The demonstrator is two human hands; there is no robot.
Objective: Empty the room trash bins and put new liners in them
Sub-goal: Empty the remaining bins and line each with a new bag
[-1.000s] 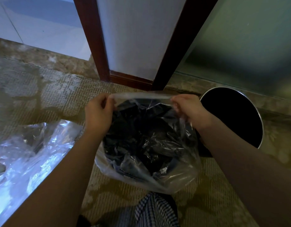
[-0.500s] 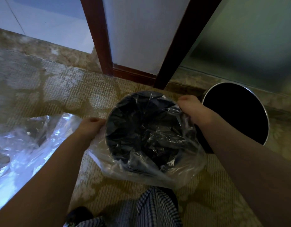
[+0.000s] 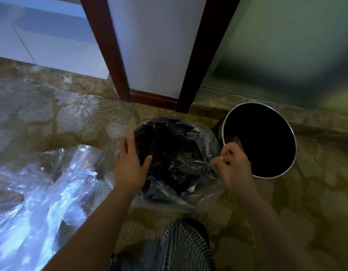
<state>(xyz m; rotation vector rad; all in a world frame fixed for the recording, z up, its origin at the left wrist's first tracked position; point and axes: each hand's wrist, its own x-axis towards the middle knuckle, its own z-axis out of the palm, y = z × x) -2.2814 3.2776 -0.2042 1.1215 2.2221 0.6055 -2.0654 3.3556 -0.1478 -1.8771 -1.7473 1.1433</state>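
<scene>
**Clear liner (image 3: 206,192) over the dark bin (image 3: 169,133), a hand on each side**

The dark bin sits between the hands. The left hand (image 3: 128,165) clasps its left rim, thumb inside, fingers outside. The right hand (image 3: 233,167) pinches liner film at the right edge. A metal-rimmed bin (image 3: 259,139) stands just beyond the right hand; a crumpled clear bag (image 3: 42,192) lies left of the left hand.

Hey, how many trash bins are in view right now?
2. One lined bin sits between the left hand and right hand. The unlined bin, metal-rimmed, stands to its right. More may be out of frame.
</scene>
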